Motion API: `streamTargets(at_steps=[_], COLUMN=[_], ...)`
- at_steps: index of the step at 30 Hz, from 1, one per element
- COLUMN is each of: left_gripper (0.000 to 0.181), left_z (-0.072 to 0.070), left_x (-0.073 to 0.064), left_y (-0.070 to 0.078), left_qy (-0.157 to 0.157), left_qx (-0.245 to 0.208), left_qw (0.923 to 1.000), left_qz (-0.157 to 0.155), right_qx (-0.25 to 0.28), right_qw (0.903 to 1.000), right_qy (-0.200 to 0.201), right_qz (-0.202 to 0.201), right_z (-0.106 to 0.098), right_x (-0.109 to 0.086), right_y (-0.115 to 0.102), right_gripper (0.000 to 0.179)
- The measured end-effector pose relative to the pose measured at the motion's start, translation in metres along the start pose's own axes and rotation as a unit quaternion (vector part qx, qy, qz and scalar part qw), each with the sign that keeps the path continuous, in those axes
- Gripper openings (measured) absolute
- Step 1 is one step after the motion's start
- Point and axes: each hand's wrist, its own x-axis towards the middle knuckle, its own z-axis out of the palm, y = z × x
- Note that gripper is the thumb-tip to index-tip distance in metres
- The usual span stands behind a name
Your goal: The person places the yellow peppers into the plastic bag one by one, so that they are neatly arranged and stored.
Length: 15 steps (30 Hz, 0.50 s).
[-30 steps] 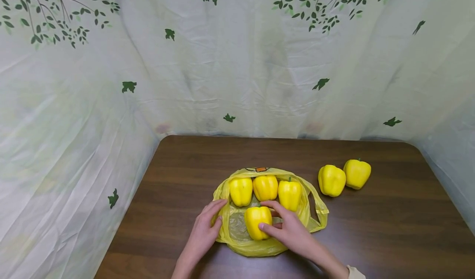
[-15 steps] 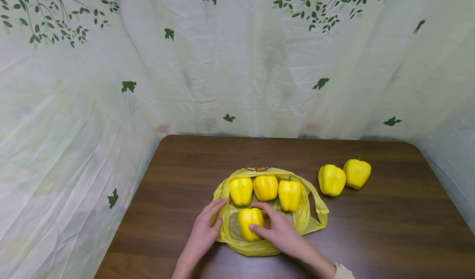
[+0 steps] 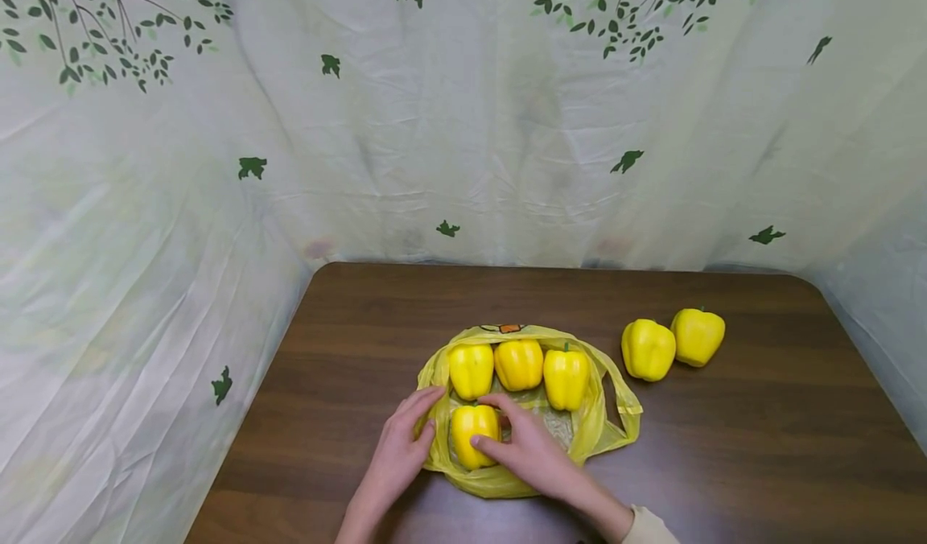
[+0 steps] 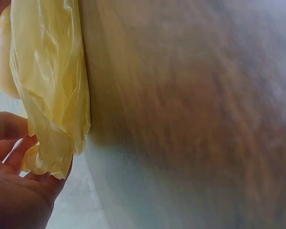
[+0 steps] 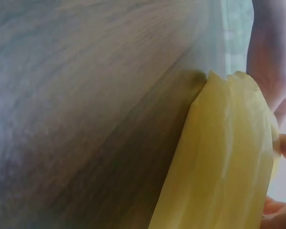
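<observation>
A yellow plastic bag (image 3: 500,486) lies spread with its mouth upward on the table. My left hand (image 3: 397,447) grips its left rim; the left wrist view shows the thumb and fingers around a fold of the bag (image 4: 52,95). My right hand (image 3: 532,451) holds a yellow bell pepper (image 3: 466,431) by its right side, at the front left inside the bag's mouth. Behind it in the bag, three more bell peppers (image 3: 518,364) sit in a row. In the right wrist view, the bag wall (image 5: 219,167) hides most of the right hand.
Two yellow bell peppers (image 3: 648,349) stand side by side on the brown wooden table (image 3: 768,431), right of the bag. A bag handle loop (image 3: 628,415) sticks out toward them. A pale curtain (image 3: 471,125) with leaf prints encloses the table at the back and sides.
My right hand has moved left with the bell pepper, from the middle of the bag to near its left rim. The left hand keeps its place on the bag.
</observation>
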Motion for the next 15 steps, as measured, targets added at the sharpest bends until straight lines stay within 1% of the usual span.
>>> streamTargets(at_steps=[5, 10, 15], left_gripper=[0.047, 0.047, 0.047], left_z=[0.0, 0.001, 0.001], left_x=[0.001, 0.001, 0.0], left_y=[0.0, -0.001, -0.001], left_qy=[0.004, 0.005, 0.005], left_qx=[0.0, 0.002, 0.004], left_qw=[1.0, 0.9999, 0.9999], left_qz=[0.009, 0.014, 0.013], right_qx=[-0.022, -0.023, -0.036], right_qw=[0.9997, 0.9996, 0.9992], right_qy=[0.011, 0.012, 0.013], right_qz=[-0.008, -0.013, -0.012], right_z=[0.006, 0.011, 0.014], right_x=[0.002, 0.004, 0.005], right_y=[-0.001, -0.004, -0.006], right_gripper=[0.06, 0.061, 0.06])
